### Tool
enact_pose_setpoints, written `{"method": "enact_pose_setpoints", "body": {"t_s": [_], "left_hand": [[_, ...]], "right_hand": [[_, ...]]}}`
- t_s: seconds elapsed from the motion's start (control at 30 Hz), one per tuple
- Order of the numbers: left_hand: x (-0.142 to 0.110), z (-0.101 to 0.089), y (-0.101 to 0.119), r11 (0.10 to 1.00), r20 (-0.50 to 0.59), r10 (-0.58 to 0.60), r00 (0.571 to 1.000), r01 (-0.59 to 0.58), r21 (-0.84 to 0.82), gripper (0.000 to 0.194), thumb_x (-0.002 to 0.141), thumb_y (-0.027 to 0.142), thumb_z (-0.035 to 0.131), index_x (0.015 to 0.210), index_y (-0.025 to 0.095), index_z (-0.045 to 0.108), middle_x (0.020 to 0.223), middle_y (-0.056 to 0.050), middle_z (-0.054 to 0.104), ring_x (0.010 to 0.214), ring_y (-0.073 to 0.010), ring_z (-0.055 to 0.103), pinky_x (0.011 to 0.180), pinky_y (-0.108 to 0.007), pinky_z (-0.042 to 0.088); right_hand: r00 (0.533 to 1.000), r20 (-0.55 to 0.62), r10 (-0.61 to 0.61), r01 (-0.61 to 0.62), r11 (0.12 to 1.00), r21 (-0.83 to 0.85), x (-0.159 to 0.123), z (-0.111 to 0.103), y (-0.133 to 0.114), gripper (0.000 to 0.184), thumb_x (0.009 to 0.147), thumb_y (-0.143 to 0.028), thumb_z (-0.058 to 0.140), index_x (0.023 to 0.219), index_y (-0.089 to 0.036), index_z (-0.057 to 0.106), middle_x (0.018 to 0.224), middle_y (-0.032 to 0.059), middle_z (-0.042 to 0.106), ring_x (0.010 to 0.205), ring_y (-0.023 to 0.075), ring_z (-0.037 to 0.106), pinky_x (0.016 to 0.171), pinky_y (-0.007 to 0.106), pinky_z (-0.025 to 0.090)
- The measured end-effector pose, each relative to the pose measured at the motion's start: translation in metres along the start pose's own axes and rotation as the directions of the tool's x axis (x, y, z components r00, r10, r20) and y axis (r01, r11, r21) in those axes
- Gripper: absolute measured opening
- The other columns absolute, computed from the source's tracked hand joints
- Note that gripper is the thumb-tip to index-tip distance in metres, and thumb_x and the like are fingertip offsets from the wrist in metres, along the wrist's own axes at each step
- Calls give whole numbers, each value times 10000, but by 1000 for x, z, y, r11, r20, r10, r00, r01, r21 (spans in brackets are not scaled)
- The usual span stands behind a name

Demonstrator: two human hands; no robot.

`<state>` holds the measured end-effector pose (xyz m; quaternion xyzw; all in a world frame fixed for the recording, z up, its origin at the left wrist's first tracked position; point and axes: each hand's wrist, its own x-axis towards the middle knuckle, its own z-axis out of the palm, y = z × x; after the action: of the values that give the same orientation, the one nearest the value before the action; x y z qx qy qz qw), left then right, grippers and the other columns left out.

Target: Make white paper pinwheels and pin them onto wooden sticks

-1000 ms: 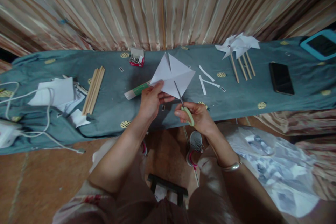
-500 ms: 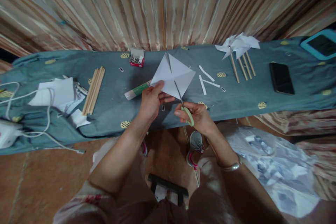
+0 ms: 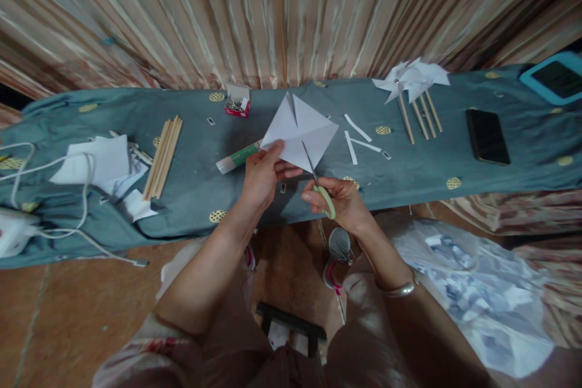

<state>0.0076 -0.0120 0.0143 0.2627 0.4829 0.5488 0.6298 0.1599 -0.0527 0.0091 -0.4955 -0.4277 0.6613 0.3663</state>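
Observation:
A square sheet of white paper is held up over the table, one corner toward me, with a slit running in from its far corner. My left hand pinches its left side, thumb on top and fingers beneath. My right hand grips the pale green handles of a pair of scissors. The scissors' blades lie at the near corner of the paper, pointing toward its middle. Partly under the paper's left edge is a green and white box.
A red box of metal pins stands behind. Wooden sticks, paper sheets and a white cable lie left. To the right are paper strips, paper pinwheels, a phone and a blue-framed tablet. A plastic bag sits below.

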Motion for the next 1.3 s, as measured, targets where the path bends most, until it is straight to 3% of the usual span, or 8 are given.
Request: {"method": "enact_pose_setpoints", "body": {"t_s": [0.33,0.53,0.63,0.7,0.87,0.97,1.1,1.3], "left_hand": [[6,-6,1,998,-19,55,998,-55,-17,294,745,403,734,803,137,624,732,-58,728,703,-200,726,703,-319,608],[11,-9,6,996,-46,80,996,-82,-46,289,730,387,743,830,140,631,753,-68,743,736,-222,738,733,-345,610],[11,-8,6,997,-51,75,996,-77,-33,277,727,379,734,831,143,635,767,-74,747,741,-230,739,735,-357,609],[11,-6,5,998,-43,67,997,-68,-13,250,724,361,722,826,149,639,778,-72,750,756,-230,739,728,-352,608],[9,-2,-2,999,19,27,999,-28,47,180,689,318,712,739,157,648,707,-56,730,755,-222,732,702,-324,603],[8,-2,-7,996,89,11,996,-18,87,180,660,323,720,707,160,660,697,-62,727,729,-225,725,660,-311,589],[7,-2,-13,988,166,-21,986,-4,152,193,617,347,741,645,179,651,658,-50,723,670,-216,705,587,-280,551],[4,7,-14,993,170,-80,982,63,102,268,614,380,782,738,166,677,696,-58,727,811,-271,731,683,-332,577]], "right_hand": [[993,86,76,-70,995,-68,-7,-9,2,453,516,-539,889,670,-180,660,584,-58,568,533,66,522,516,205,441],[989,129,79,-57,984,-167,-12,-28,1,411,595,-524,859,705,-182,660,565,-53,588,513,63,503,493,201,388],[998,60,29,-17,981,-192,-10,-41,-2,412,601,-539,851,711,-184,674,577,-37,611,514,75,523,496,215,409],[995,-72,-67,52,981,-186,-9,-48,-4,425,607,-571,835,724,-191,682,599,-26,635,520,85,538,507,227,436],[896,-364,-256,217,965,-147,-2,-57,-12,441,617,-608,810,733,-210,659,693,-2,681,582,104,590,561,237,476],[879,-381,-285,255,958,-130,2,-60,-14,410,642,-584,801,764,-216,667,692,-8,669,611,116,592,570,243,468],[897,-363,-254,230,967,-109,3,-59,-14,398,587,-516,839,804,-222,683,590,-64,535,531,91,447,497,235,355],[922,-326,-210,206,977,-47,5,-51,-12,427,501,-461,866,770,-226,632,614,-76,496,546,85,390,510,237,315]]}}
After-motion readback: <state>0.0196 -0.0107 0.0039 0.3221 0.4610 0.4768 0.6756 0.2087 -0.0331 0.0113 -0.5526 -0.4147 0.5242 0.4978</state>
